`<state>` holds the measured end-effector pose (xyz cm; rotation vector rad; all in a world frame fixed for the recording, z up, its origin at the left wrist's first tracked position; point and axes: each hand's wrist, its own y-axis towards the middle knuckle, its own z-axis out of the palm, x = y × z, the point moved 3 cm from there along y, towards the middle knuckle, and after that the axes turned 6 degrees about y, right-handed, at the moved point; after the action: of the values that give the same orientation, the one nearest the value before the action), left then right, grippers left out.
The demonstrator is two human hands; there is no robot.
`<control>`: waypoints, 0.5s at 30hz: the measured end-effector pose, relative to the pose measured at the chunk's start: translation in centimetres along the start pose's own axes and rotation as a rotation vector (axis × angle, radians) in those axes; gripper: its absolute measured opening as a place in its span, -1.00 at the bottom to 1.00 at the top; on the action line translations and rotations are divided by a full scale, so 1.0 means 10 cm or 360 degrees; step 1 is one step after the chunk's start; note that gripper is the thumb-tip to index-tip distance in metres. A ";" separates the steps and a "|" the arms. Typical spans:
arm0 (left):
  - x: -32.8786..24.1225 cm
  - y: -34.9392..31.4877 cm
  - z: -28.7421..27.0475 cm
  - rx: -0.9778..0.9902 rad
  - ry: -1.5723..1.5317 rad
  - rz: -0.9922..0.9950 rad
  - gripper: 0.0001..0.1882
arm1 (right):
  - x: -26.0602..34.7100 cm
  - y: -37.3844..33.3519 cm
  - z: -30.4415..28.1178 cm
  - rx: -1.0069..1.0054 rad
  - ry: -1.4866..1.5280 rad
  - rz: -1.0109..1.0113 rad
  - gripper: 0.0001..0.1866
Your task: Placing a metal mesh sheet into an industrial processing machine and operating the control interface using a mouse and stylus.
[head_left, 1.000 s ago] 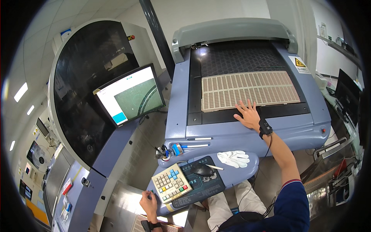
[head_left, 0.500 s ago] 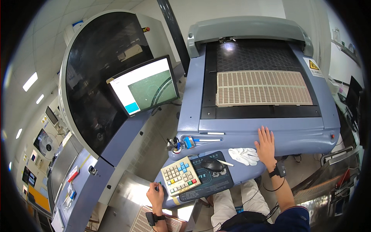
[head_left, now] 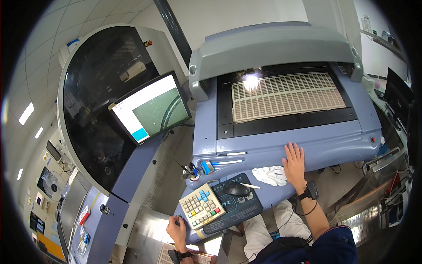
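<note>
Right hand (head_left: pixel 293 166), right of centre: flat, empty, best clear of the grey gantry (head_left: pixel 277 55), upper right. Left hand (head_left: pixel 176 229), lower left: curled, contents unclear.

Open over the bare front ledge (head_left: pixel 263 144), left of the right hand (head_left: pixel 294 166), and onward across the dark near strip (head_left: pixel 290 122) to the slotted panel (head_left: pixel 288 99). Barred along the panel's far side by the grey gantry (head_left: pixel 277 48) (spanning its width from left to right). Crowded over the counter (head_left: pixel 278 192) by the keyboard (head_left: pixel 202 206) at left, the mouse (head_left: pixel 235 189) in the middle and the white gloves (head_left: pixel 269 175) at right. Obstructed beyond the keyboard by the pen cup (head_left: pixel 192 174), and farther left by the monitor (head_left: pixel 154 108).
</note>
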<state>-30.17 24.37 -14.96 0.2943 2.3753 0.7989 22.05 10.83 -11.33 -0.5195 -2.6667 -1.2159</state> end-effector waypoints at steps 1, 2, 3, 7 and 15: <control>-0.01 0.00 0.00 0.0011 0.0000 -0.0001 -0.86 | 0.00 -0.01 0.00 0.0004 0.0005 -0.0005 -0.44; -0.01 -0.01 0.00 0.0021 0.0001 -0.0003 -0.87 | -0.01 -0.01 0.00 0.0002 0.0008 0.0004 -0.45; -0.02 0.00 0.00 0.0017 0.0007 -0.0010 -0.87 | -0.02 -0.01 0.00 -0.0001 0.0011 0.0012 -0.45; -0.04 0.00 0.01 0.0050 -0.0016 -0.0014 -0.88 | -0.03 -0.01 0.00 -0.0012 -0.0006 0.0009 -0.46; -0.03 -0.02 0.01 0.0013 0.0010 0.0010 -0.85 | -0.04 -0.03 0.03 0.0015 -0.0033 0.0009 -0.47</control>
<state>-29.84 24.15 -14.99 0.3035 2.3854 0.7943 22.29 10.79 -11.80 -0.5410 -2.6845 -1.2027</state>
